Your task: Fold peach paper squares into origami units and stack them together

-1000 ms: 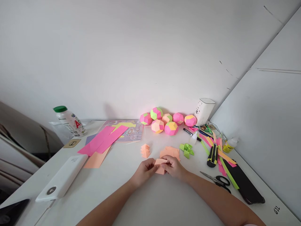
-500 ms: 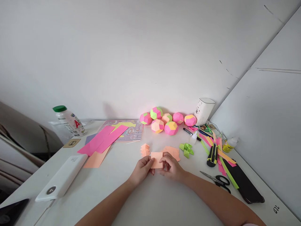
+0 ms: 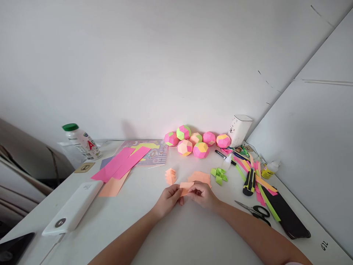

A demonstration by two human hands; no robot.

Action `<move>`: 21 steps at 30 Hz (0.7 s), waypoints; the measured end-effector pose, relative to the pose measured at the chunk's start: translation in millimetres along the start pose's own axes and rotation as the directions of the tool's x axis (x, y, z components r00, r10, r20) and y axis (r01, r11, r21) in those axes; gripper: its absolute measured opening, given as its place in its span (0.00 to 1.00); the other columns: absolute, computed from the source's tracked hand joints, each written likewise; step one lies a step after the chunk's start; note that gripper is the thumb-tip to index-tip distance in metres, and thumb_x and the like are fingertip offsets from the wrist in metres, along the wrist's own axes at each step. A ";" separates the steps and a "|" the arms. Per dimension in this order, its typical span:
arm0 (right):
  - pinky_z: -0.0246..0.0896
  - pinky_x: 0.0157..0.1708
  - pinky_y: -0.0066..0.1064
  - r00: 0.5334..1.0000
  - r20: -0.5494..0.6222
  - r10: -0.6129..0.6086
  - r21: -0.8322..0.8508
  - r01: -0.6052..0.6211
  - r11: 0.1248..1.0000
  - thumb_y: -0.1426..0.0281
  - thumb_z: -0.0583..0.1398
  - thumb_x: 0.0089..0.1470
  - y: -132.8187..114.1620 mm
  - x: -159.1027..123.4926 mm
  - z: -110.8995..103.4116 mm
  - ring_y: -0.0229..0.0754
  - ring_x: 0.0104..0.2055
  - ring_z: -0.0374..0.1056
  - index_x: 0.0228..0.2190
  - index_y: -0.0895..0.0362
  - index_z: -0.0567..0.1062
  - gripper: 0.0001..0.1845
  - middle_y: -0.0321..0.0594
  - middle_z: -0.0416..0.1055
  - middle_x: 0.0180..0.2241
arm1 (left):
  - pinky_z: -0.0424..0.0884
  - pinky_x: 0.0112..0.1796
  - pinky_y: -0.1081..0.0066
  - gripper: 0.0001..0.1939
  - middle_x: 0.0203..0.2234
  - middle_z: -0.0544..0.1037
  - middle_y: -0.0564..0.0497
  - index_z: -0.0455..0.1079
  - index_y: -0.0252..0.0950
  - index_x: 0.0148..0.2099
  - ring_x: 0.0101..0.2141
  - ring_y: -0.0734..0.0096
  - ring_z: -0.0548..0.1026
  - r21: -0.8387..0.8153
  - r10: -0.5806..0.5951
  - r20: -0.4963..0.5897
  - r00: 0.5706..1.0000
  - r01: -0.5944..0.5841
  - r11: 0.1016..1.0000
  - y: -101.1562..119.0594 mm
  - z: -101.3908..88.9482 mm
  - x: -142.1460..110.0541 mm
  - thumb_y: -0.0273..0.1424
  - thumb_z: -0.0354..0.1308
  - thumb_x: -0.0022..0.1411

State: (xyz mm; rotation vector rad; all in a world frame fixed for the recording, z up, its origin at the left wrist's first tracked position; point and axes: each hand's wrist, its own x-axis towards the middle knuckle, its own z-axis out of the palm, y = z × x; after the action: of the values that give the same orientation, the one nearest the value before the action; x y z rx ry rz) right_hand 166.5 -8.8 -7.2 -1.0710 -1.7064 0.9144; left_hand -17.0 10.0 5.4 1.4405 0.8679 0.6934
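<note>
Paper in hand: a thin, matte, peach-coloured piece of paper (image 3: 186, 188), four-sided, held up over the white tabletop (image 3: 176, 235) just to the near left of the pile of flat peach paper squares (image 3: 201, 176).
Left grip: the left hand (image 3: 167, 198), on the near-left side of the pile, has thumb and fingers clamped on the paper's left side.
Right grip: the right hand (image 3: 203, 195), just in front of the pile, curls its fingertips against the paper's right side; whether they pinch it, I can't tell from here.
Direction: the upper edge runs crosswise between the hands; which way the long axis lies, I can't make out.
Toothed stack: a peach folded-paper stack (image 3: 170, 176) with crisp, pointed edges, left of the pile.
Green folds: a bright green folded-paper pinwheel (image 3: 219, 176), sharp-tipped, just right of the pile.
Balls: many-sided paper balls (image 3: 184, 148) in pink, green, peach and yellow, grouped beyond the pile.
Strips: long, smooth pink paper strips (image 3: 121, 163), slanting well left of the pile.
Blades: black-handled metal scissors (image 3: 260, 211), right of the pile, tips toward it.
Hidden: the right hand covers part of the pile's near edge; fingers cover the held paper's sides.
</note>
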 end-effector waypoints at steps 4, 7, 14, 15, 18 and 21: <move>0.59 0.23 0.28 0.994 0.016 0.111 0.067 -0.112 0.991 0.66 0.60 0.50 2.0 -0.5 -0.8 0.35 0.22 0.64 0.24 0.58 0.71 0.09 0.35 0.66 0.24 | 0.65 0.34 0.70 0.15 0.21 0.73 0.52 0.68 0.36 0.33 0.27 0.68 0.70 0.006 0.023 0.055 0.998 -0.024 1.000 3.2 -1.4 -3.1 0.40 0.47 0.62; 0.59 0.21 0.27 0.990 0.028 0.138 0.123 -0.141 0.982 0.65 0.60 0.51 7.0 -1.8 -0.8 0.35 0.21 0.65 0.24 0.59 0.71 0.10 0.35 0.66 0.22 | 0.64 0.34 0.70 0.13 0.25 0.74 0.52 0.67 0.36 0.32 0.29 0.68 0.70 0.022 0.068 0.094 0.993 -0.071 0.997 3.3 -1.8 -4.7 0.40 0.49 0.62; 0.58 0.19 0.26 0.984 0.036 0.173 0.168 -0.176 0.970 0.63 0.61 0.50 10.8 -2.3 -0.7 0.35 0.19 0.64 0.24 0.59 0.71 0.12 0.33 0.66 0.19 | 0.63 0.30 0.72 0.14 0.24 0.75 0.52 0.67 0.35 0.31 0.27 0.70 0.70 0.094 0.061 0.066 0.996 -0.067 0.993 -3.9 0.8 -1.0 0.41 0.50 0.61; 0.58 0.18 0.26 0.984 0.033 0.176 0.172 -0.179 0.969 0.63 0.61 0.49 10.5 -2.3 -0.5 0.35 0.19 0.65 0.24 0.59 0.71 0.12 0.33 0.66 0.19 | 0.63 0.30 0.72 0.14 0.24 0.75 0.51 0.67 0.35 0.31 0.27 0.70 0.70 0.087 0.058 0.068 0.996 -0.064 0.994 -3.9 1.0 -0.6 0.41 0.50 0.61; 0.59 0.18 0.26 0.984 0.025 0.176 0.187 -0.177 0.966 0.65 0.62 0.48 9.3 -2.2 0.1 0.35 0.19 0.65 0.23 0.60 0.70 0.11 0.34 0.67 0.20 | 0.64 0.30 0.72 0.14 0.24 0.75 0.51 0.68 0.35 0.32 0.27 0.70 0.70 0.075 0.041 0.071 0.997 -0.046 0.996 -3.0 1.3 -0.2 0.40 0.51 0.59; 0.59 0.17 0.25 0.985 0.018 0.170 0.191 -0.171 0.967 0.66 0.62 0.48 7.0 -2.2 0.3 0.35 0.19 0.65 0.22 0.59 0.70 0.10 0.33 0.67 0.20 | 0.62 0.28 0.74 0.13 0.24 0.74 0.52 0.67 0.35 0.32 0.24 0.73 0.68 0.081 0.033 0.061 0.998 -0.038 0.996 -3.6 1.6 0.1 0.40 0.52 0.60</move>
State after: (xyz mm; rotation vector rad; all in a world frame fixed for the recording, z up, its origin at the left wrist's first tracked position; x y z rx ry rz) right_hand 168.6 -8.4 -14.2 -1.0981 -1.5087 1.1645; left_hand -15.9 9.0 1.7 1.5458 0.8352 0.6443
